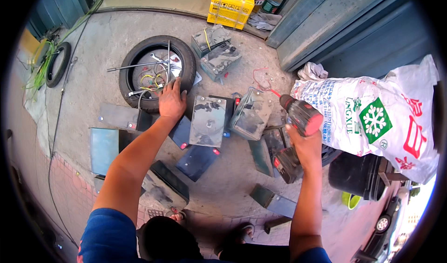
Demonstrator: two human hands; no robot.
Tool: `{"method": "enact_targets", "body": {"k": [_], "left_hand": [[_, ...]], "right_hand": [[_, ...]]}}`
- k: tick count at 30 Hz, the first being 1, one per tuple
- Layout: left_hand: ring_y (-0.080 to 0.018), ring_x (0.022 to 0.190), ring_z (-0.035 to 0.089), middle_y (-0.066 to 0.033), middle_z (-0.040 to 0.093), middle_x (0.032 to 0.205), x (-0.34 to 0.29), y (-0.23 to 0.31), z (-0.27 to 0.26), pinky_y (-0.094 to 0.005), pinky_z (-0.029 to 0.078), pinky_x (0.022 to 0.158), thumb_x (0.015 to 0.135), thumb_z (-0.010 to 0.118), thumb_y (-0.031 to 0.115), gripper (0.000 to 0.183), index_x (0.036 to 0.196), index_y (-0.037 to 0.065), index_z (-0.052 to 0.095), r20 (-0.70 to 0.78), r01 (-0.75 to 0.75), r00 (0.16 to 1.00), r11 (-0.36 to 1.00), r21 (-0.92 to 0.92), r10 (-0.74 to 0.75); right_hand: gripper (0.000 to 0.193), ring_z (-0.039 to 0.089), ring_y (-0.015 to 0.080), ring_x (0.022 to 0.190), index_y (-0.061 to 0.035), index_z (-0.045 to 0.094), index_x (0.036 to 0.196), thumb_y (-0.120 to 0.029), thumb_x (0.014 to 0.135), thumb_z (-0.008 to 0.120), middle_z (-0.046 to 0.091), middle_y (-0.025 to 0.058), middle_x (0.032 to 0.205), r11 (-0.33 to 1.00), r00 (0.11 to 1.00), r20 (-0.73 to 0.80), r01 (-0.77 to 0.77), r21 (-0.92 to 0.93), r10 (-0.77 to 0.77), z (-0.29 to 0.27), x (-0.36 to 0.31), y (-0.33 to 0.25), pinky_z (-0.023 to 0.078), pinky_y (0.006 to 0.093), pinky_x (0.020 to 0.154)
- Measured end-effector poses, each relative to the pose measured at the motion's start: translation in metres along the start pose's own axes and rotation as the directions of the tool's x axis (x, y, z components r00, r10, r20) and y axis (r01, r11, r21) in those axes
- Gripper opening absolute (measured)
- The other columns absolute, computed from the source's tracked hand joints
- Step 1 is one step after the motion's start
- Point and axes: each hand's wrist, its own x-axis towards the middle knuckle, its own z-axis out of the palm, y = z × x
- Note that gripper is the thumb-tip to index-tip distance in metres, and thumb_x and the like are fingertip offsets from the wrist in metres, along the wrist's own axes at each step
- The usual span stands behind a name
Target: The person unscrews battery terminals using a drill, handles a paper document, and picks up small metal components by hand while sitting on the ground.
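Note:
My left hand (172,101) reaches over the near rim of a black tyre (188,63) lying flat, its fingers stretched out and apart from the thumb. Inside the tyre are yellow and grey wires (151,81), a wrench (160,58) and crossed metal rods (137,65); whether my fingertips touch any of these is unclear. My right hand (307,146) grips a black and red cordless drill (305,118), pointing up and left. Close to the drill stands a dusty battery (251,114). Another scuffed battery (208,121) lies between my hands.
More batteries (198,162) crowd the ground in front of my feet. Two stacked ones (221,58) sit beyond the tyre, near a yellow carton (231,4). At right, a white woven sack (358,109) lies above a black bucket (351,172). A cable (58,118) runs along the left.

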Motion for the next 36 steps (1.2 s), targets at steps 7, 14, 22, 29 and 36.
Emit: {"method": "enact_targets", "body": {"k": [7,14,22,29,36], "left_hand": [[-0.0376,0.137,0.055,-0.0215,0.058,0.146,0.143,0.059,-0.006,-0.0518,0.043,0.112,0.094,0.057,0.011,0.059,0.153,0.02,0.054,-0.074,-0.299,0.946,0.938,0.177,0.316],[-0.0303,0.125,0.065,-0.0144,0.069,0.133,0.191,0.079,0.026,-0.0458,0.054,0.1,0.096,0.06,0.017,0.038,0.132,0.01,0.069,0.132,-0.29,0.957,0.835,0.467,0.258],[-0.0273,0.091,0.077,-0.0104,0.078,0.094,0.159,0.006,-0.028,-0.0431,0.061,0.075,0.092,0.061,0.016,0.014,0.093,0.012,0.075,0.04,-0.322,0.941,0.848,0.421,0.337],[-0.0324,0.095,0.076,-0.0155,0.077,0.098,0.105,-0.061,-0.106,-0.0458,0.06,0.082,0.094,0.065,0.023,0.047,0.137,0.004,0.059,0.059,-0.089,0.996,0.92,0.382,0.072],[-0.0207,0.095,0.073,-0.0129,0.076,0.119,-0.036,0.055,-0.195,-0.0392,0.059,0.087,0.105,0.063,0.044,0.051,0.139,0.006,0.066,0.44,0.218,0.89,0.737,-0.64,0.118]], "right_hand": [[0.023,0.059,0.0083,0.072,-0.0011,0.066,0.11,-0.003,0.09,0.078,0.067,0.0018,0.09,0.993,0.992,-0.107,-0.078,-0.089,0.068,-0.022,-0.064,0.021,0.048,0.0271,0.063],[0.038,0.063,0.0119,0.085,-0.0007,0.061,0.12,-0.004,0.088,0.08,0.066,0.0048,0.1,0.969,0.965,-0.091,-0.245,0.014,0.246,-0.025,-0.118,0.025,0.053,0.0282,0.075],[0.043,0.062,0.0151,0.094,0.0011,0.058,0.125,-0.006,0.089,0.081,0.065,0.0055,0.105,0.965,0.955,-0.149,-0.263,-0.019,0.257,-0.039,-0.15,0.067,0.053,0.0322,0.084],[0.042,0.062,0.0151,0.093,-0.0003,0.061,0.125,-0.009,0.09,0.083,0.067,0.0048,0.106,0.976,0.967,-0.143,-0.216,-0.033,0.209,-0.037,-0.156,0.049,0.052,0.0327,0.085],[0.041,0.062,0.0116,0.089,-0.0025,0.065,0.121,-0.009,0.087,0.087,0.069,0.0016,0.101,0.983,0.991,-0.001,-0.13,0.128,0.131,-0.024,-0.173,0.005,0.053,0.0297,0.079]]}}
